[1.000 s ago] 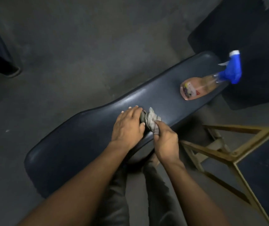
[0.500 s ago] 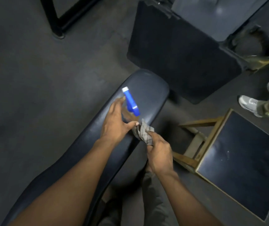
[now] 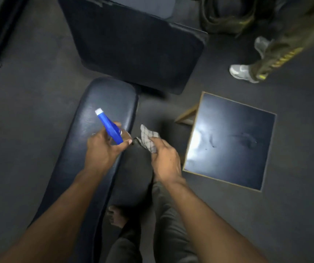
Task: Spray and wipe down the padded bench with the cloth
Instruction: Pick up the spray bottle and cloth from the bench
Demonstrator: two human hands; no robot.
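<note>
With our left hand (image 3: 103, 149) gripping the sprayer (image 3: 109, 126) over the bench (image 3: 87, 149) and our right hand (image 3: 164, 160) pinching the cloth (image 3: 148, 138) beside its edge, a misaimed nozzle risks wetting the floor (image 3: 28, 111) or stool (image 3: 230, 141).

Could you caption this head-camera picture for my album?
Left hand aims blue-topped spray bottle at dark padded bench; right hand holds checked cloth.
</note>
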